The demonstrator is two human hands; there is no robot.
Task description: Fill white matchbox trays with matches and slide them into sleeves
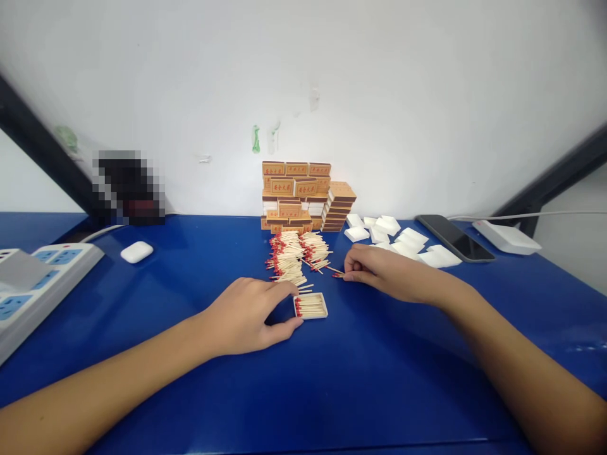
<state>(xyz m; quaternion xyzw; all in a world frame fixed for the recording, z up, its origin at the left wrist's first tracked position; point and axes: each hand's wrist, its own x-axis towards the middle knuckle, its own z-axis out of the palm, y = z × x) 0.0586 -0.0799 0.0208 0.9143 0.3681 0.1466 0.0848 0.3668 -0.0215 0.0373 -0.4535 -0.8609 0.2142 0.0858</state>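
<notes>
Held the matchbox tray point(313, 308) on the desk point(284, 398) by its left end, between thumb and fingers of the left hand point(246, 315), just nearer than the loose matches point(288, 253). Pinched apparently a small bunch point(338, 275) in the narrow grip of the right hand point(379, 272), with red heads leftward as in the tray. Called, probably, for a light pinch, even ends and steady bracing without squeezing thin walls.

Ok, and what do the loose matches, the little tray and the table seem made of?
Loose matches: probably wood, unvarnished and matte, with pale straw-coloured sticks. Little tray: likely thin white card, judging by its narrow, matte walls. Table: smooth, glossy blue surface with soft reflections; painted metal or laminate, I can't tell which.
</notes>
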